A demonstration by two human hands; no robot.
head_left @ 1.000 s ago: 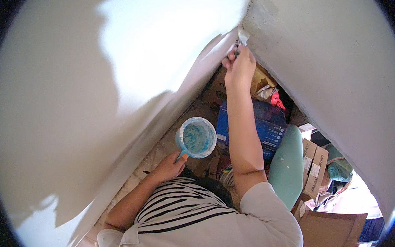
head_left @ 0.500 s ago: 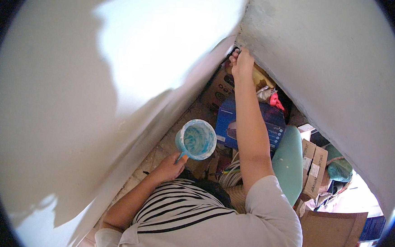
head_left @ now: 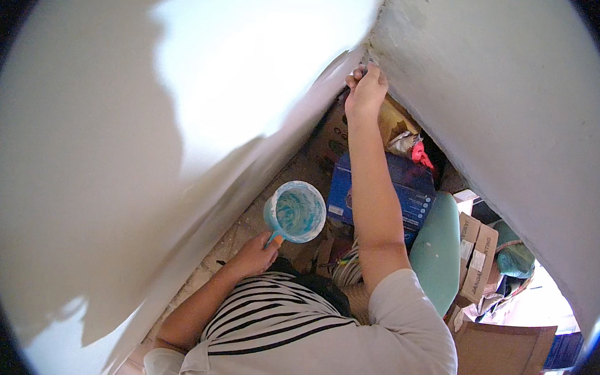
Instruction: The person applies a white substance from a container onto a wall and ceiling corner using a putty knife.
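In my left hand (head_left: 254, 255) is the handle of a light blue water dipper (head_left: 269, 216), its open mouth turned up. White paste streaks the dipper's inside and rim. My right arm stretches forward, and my right hand (head_left: 366, 94) is closed at the corner where the left wall (head_left: 95, 161) and the right wall (head_left: 485, 82) meet. A small dark bit shows at its fingertips, too little to tell what it is. The wall around that corner looks rough and stained.
Under my right arm lie a blue box (head_left: 409, 197) and a brown carton (head_left: 329, 131). A pale green padded board (head_left: 440, 248) stands to their right. Farther right are small cardboard boxes (head_left: 477, 260), a green bundle (head_left: 515, 259) and a brown panel (head_left: 502, 358). Coiled cables (head_left: 348, 269) lie near my body.
My right hand has shifted slightly up along the corner, with its wrist a little farther left. The dipper in my left hand has moved a touch to the left.
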